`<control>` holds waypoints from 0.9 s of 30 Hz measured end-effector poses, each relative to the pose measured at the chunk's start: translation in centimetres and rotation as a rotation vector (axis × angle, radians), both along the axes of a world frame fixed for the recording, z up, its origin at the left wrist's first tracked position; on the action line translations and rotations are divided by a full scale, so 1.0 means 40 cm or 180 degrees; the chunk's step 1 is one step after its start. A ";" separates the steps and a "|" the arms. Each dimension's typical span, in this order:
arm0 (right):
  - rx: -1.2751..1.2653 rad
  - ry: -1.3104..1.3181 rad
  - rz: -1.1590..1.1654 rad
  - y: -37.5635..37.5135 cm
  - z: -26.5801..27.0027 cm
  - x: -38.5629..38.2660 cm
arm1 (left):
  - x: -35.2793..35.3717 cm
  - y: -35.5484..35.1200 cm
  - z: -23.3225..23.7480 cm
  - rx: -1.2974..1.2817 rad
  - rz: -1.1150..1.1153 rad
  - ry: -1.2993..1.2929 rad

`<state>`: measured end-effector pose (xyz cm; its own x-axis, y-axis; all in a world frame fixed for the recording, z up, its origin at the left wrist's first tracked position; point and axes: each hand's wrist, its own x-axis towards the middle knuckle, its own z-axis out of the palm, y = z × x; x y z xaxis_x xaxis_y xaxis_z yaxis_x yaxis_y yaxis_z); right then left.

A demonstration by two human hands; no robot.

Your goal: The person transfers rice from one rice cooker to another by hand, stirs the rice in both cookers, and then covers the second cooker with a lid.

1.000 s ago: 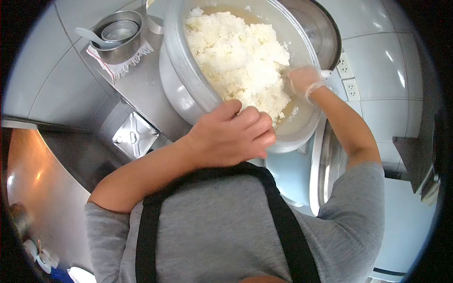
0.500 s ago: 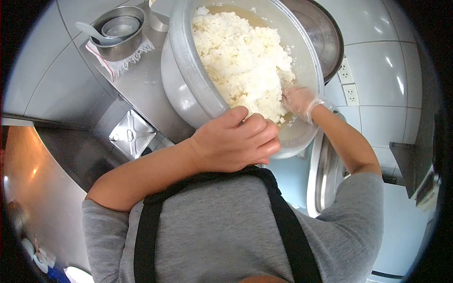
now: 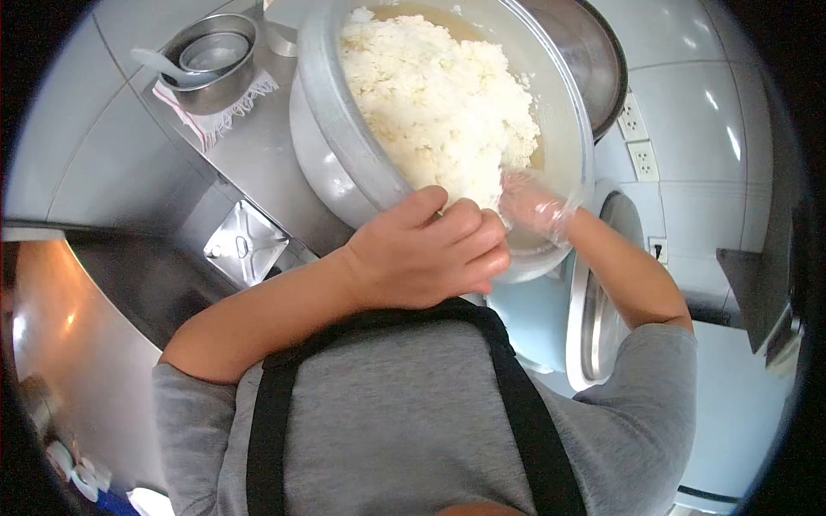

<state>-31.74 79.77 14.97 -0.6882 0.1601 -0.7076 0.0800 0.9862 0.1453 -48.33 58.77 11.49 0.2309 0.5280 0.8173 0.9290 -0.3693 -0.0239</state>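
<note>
A large metal pot (image 3: 331, 168) is tilted toward me, holding a heap of white rice (image 3: 439, 103) with cloudy liquid around it. My left hand (image 3: 434, 249) is bare and its fingers are closed round the pot's near rim. Inside the pot, at the lower right of the rice, is my right hand (image 3: 538, 206) in a clear plastic glove. It presses against the rice, and its fingertips are hidden by the rice and the blurred glove.
A metal bowl (image 3: 206, 96) with a smaller bowl and a spoon stands on a cloth (image 3: 211, 129) at the upper left. Behind the pot is a dark round pan (image 3: 585, 60). A metal lid (image 3: 602, 318) leans at the right, below wall sockets (image 3: 643, 161).
My right hand has moved left and slightly down inside the pot, against the rice. The heap looks smoother and fuller at its lower right. My left hand keeps its hold.
</note>
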 end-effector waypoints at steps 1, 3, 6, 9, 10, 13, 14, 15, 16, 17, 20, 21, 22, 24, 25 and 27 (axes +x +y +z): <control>0.0105 -0.0195 0.0572 0.009 0.022 -0.001 | -0.001 -0.002 0.002 -0.0016 0.0006 0.0024; -0.0130 0.0712 -0.0644 0.068 0.073 0.016 | 0.001 -0.003 0.003 -0.0035 -0.0008 -0.0036; 0.1300 0.1592 0.0242 0.228 0.101 0.034 | 0.006 -0.009 0.015 -0.0154 -0.0102 -0.0091; 0.4849 0.0693 0.3476 0.228 0.256 -0.050 | 0.001 -0.010 0.028 -0.0292 -0.0172 -0.0108; 0.5342 0.0574 0.3669 0.206 0.297 -0.064 | 0.002 -0.010 0.029 -0.0333 -0.0187 -0.0132; 0.3552 0.1989 0.0590 0.037 0.373 -0.156 | 0.007 -0.012 0.030 -0.0347 -0.0121 -0.0099; 0.2804 0.2392 -0.0341 -0.009 0.389 -0.168 | 0.018 -0.014 0.031 -0.0372 -0.0109 -0.0060; 0.1989 0.2721 -0.1225 -0.032 0.399 -0.172 | 0.017 -0.014 0.030 -0.0393 -0.0098 -0.0037; 0.2091 0.2755 -0.0926 -0.002 0.405 -0.157 | 0.018 -0.016 0.028 -0.0415 -0.0082 -0.0016; 0.2198 0.2790 -0.0627 0.063 0.414 -0.131 | 0.020 -0.017 0.023 -0.0422 -0.0037 -0.0027; 0.1811 0.3541 -0.0486 0.085 0.487 0.002 | 0.030 -0.017 0.032 -0.0463 0.0059 -0.0046; 0.1569 0.3879 -0.0574 0.082 0.512 0.073 | 0.035 -0.021 0.035 -0.0512 0.0093 -0.0067; 0.2080 0.3494 0.0032 0.156 0.542 0.176 | 0.042 -0.025 0.035 -0.0565 0.0114 -0.0093; 0.2381 0.3264 -0.1047 0.114 0.575 0.342 | 0.048 -0.030 0.030 -0.0561 0.0166 -0.0120; 0.2493 0.3136 -0.1577 0.086 0.589 0.413 | 0.054 -0.032 0.029 -0.0567 0.0209 -0.0140; 0.2863 0.2492 -0.2005 0.094 0.588 0.576 | 0.077 -0.041 0.028 -0.0481 0.0356 -0.0254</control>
